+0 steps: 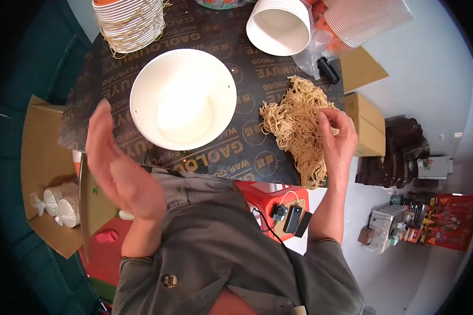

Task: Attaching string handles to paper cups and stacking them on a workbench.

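Note:
A white paper bucket (220, 113) stands on the dark printed board, its open mouth facing up. Two small holes show near its rim on opposite sides. My left hand (123, 170) is raised at the bucket's near left, fingers stretched out and holding nothing. To the right lies a loose heap of tan cords (294, 123). Over that heap's right edge my right hand (340, 136) has thumb and forefinger brought together in a pinch. Whether a cord is between those fingertips is too small to tell.
Nested white buckets with tan cords (131, 26) stand at the far left. Another white bucket (278, 29) lies tipped at the back, near stacked tubs (370, 21) and a black object (328, 71). Cardboard boxes (47, 168) flank the board (189, 34); a red stool (252, 194) is below.

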`<state>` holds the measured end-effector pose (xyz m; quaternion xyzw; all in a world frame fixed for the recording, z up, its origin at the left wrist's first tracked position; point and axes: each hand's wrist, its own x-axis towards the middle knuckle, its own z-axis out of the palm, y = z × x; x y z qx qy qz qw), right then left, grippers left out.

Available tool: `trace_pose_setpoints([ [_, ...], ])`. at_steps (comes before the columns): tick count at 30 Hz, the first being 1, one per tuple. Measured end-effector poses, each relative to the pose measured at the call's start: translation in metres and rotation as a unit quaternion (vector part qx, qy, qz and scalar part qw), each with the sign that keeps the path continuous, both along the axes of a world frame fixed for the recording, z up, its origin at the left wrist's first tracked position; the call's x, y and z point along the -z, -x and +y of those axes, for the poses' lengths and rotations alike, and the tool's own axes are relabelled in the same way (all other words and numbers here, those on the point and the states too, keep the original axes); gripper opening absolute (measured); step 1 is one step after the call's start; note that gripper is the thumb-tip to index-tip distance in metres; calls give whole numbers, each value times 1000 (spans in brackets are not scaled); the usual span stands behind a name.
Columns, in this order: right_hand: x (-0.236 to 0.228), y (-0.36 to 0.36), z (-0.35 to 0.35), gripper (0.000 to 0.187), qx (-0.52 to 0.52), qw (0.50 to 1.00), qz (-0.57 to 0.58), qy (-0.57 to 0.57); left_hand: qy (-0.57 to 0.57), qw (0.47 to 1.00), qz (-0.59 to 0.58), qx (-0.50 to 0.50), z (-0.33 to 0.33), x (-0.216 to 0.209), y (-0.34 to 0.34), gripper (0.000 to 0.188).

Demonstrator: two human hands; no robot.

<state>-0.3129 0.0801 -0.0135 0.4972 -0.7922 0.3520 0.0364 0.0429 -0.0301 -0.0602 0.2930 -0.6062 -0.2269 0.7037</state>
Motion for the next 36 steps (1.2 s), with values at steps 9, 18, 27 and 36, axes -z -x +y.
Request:
trace_pose_setpoints([
  [9,4,34,-6,23,37,984,152,-89,128,956,-48,259,69,-89,3,21],
  [18,11,62,-11,20,-13,998,-26,-50,-61,938,-79,331,79,-146,28,35],
  [27,-63,73,-30,17,-132,893,-386,192,-3,901,-113,418,68,-67,74,45],
  [36,-152,15,-36,19,-310,889,-219,254,-98,902,-44,418,46,-72,126,66],
])
